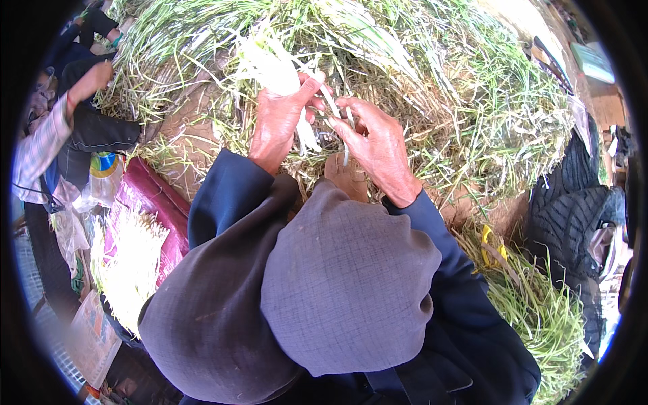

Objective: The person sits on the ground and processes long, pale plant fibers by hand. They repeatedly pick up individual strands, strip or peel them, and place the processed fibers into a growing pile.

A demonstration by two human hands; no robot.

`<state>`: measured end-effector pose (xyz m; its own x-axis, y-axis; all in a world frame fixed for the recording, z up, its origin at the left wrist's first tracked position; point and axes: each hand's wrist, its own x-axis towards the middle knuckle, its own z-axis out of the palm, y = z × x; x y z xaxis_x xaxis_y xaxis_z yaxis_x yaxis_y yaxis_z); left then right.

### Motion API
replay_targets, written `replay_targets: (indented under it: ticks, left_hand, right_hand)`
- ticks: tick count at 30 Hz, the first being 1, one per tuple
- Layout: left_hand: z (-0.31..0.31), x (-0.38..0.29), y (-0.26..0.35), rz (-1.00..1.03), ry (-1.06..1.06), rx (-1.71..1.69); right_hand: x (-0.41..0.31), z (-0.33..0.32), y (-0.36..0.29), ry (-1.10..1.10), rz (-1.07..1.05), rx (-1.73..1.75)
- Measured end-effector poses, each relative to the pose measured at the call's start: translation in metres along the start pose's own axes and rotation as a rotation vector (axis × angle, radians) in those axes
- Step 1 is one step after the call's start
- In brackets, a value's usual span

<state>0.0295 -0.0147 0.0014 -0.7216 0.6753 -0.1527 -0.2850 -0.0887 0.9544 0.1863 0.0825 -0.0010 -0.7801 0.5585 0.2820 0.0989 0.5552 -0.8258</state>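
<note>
A bundle of pale stalks (271,71), overexposed to white, lies in my left hand (283,116), its lower ends sticking out below the palm. Between the fingertips of both hands runs a thin pale stalk (330,99). My right hand (374,142) pinches at this stalk with thumb and forefinger, and another thin stalk hangs beside those fingers. Under and beyond the hands spreads a large heap of long green and yellowish leafy stalks (435,86). Both forearms reach over my raised knees in grey trousers (349,283).
Another person's arm (43,147) reaches in at the left. Below it are a maroon plastic sack (152,195) and a pile of pale stalks (131,258). More green stalks (536,309) lie at the right, with a yellow strip (492,248), beside dark cloth (572,217).
</note>
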Motion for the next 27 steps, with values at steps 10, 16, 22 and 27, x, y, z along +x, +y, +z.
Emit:
replay_targets:
  ticks: [10,16,22,27]
  left_hand:
    - [0.004,-0.007,0.005,0.006,0.025,-0.042]
    - [0.002,-0.006,0.006,-0.004,0.025,-0.119]
    - [-0.001,-0.004,0.002,0.002,0.019,-0.159]
    - [-0.006,0.001,0.005,0.019,0.052,-0.159]
  right_hand:
    - [0.005,0.001,-0.003,0.113,-0.226,-0.22]
    - [0.006,0.004,-0.005,0.128,-0.235,-0.235]
    - [0.007,0.003,-0.004,0.149,-0.292,-0.277]
    - [-0.005,-0.004,0.002,0.058,-0.34,-0.241]
